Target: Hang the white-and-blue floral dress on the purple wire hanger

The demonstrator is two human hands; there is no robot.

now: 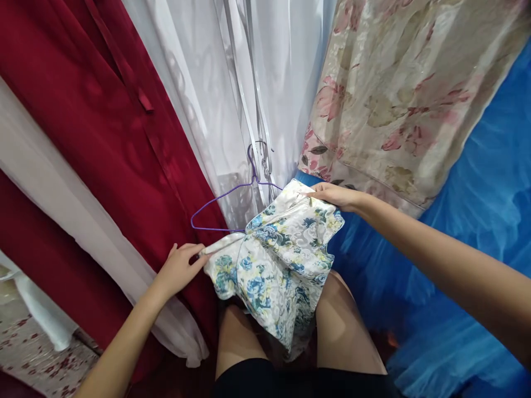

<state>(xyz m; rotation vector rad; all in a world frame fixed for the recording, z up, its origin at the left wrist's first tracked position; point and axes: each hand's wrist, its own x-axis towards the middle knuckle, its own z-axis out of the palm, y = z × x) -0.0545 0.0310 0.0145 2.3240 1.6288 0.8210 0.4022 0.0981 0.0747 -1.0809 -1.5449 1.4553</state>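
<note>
A white garment with blue and yellow flowers hangs in front of my legs, partly on a purple hanger. The hanger's left arm is bare, while its right arm passes behind the cloth. My left hand pinches the garment's left upper corner between thumb and fingers. At the upper right, my right hand grips the garment's edge, so the cloth spreads between both hands. The hanger's hook stands up against white fabric; what it hangs from, if anything, I cannot tell.
Dark red fabric hangs on the left beside pale drapes. White fabric with long ribbons hangs straight ahead. A beige floral dress and bright blue tulle fill the right side. My thighs are below.
</note>
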